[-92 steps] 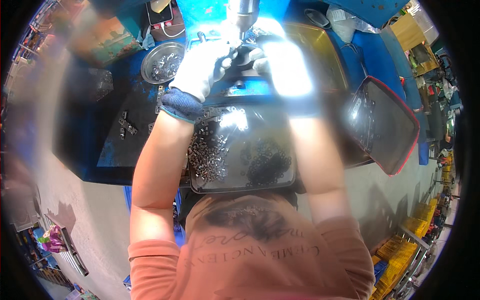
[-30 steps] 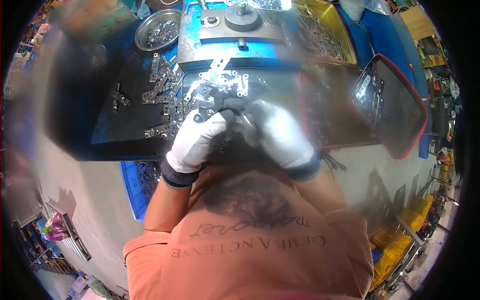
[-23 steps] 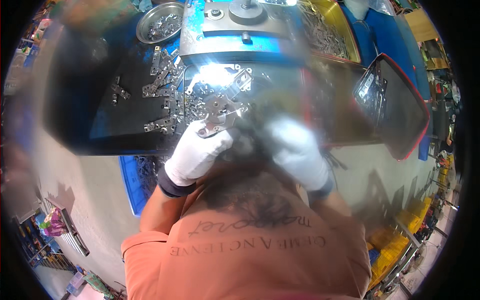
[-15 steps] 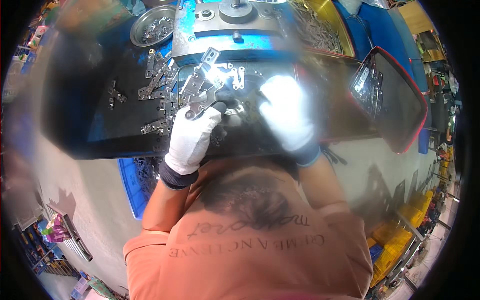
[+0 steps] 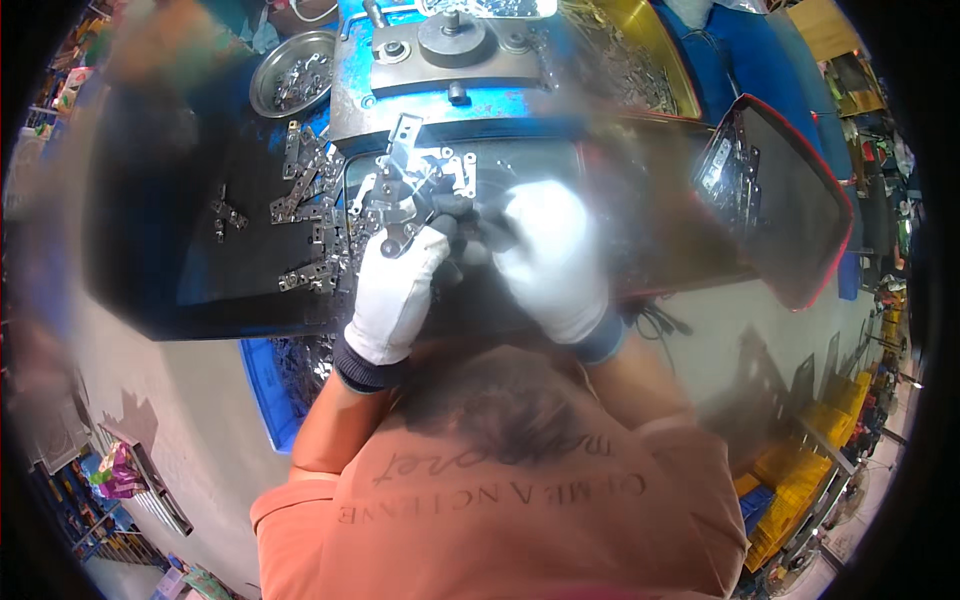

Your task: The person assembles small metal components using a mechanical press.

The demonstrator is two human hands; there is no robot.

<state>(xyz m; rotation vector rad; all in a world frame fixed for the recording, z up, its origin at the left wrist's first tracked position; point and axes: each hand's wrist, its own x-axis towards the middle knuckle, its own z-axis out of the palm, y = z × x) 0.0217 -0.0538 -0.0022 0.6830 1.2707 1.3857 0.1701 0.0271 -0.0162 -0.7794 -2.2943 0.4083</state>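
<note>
My left hand, in a white glove with dark fingertips, is closed on a shiny metal bracket with holes in it. The bracket sticks up past the fingers toward the machine. Close by on the right, my right hand wears a similar white glove, washed out by glare and motion blur. Its fingertips come near those of the left hand, and what they hold, if anything, is hidden. Small metal links lie just beyond the hands.
A blue machine with a steel block stands ahead. Metal brackets are heaped left of my hands. A round metal bowl and a yellow tray hold small parts. A red-rimmed dark panel stands right; a blue crate sits below.
My right hand has moved left, up to the left hand's fingertips. My left hand keeps its hold on the bracket. The whole view has shifted slightly.
</note>
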